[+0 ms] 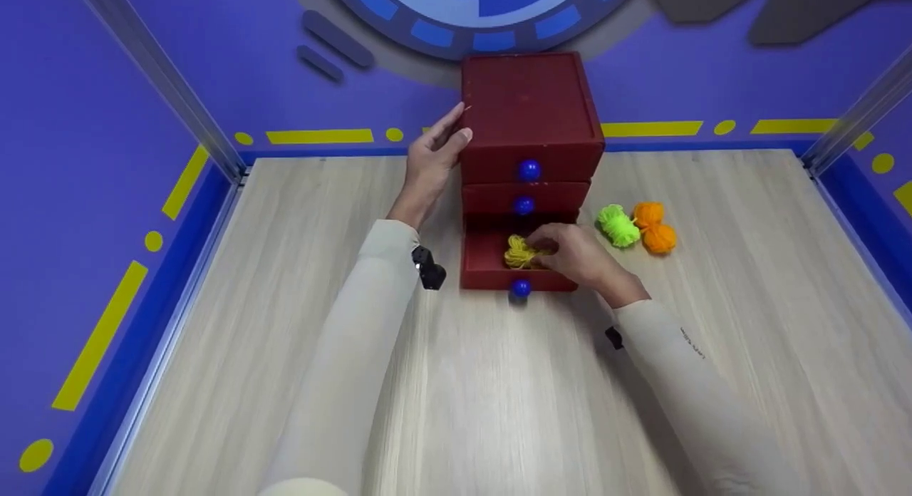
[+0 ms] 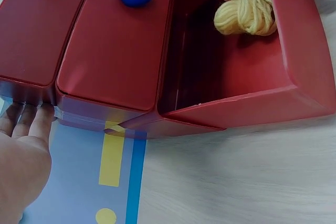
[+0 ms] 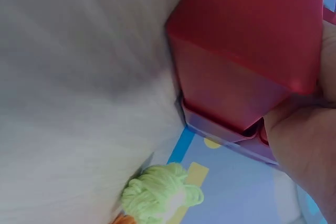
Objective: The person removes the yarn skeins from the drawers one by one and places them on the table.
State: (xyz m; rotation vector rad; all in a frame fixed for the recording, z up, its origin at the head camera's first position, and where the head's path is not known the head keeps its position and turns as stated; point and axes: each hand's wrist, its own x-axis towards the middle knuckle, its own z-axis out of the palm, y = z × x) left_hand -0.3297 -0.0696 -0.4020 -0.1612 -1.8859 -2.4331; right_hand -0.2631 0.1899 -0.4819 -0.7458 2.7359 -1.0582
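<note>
A dark red cabinet (image 1: 527, 104) with blue knobs holds several stacked drawers. Its bottom drawer (image 1: 484, 257) is pulled out, while the ones above it are closed. Inside that drawer is a small bundle of yellow yarn (image 1: 520, 252), and my right hand (image 1: 581, 254) reaches over the drawer's right side, pinching the yarn at its right end. In the left wrist view the yarn (image 2: 247, 11) shows loose loops at one end. Against the cabinet's upper left side rests my left hand (image 1: 431, 157), fingers extended. The right hand's fingertips are mostly hidden in the right wrist view.
Right of the cabinet, a lime green yarn bundle (image 1: 618, 226) and an orange yarn bundle (image 1: 655, 227) lie side by side on the pale wooden table (image 1: 456, 396). A blue printed wall (image 1: 342, 75) stands right behind the cabinet, with more blue panels at both sides.
</note>
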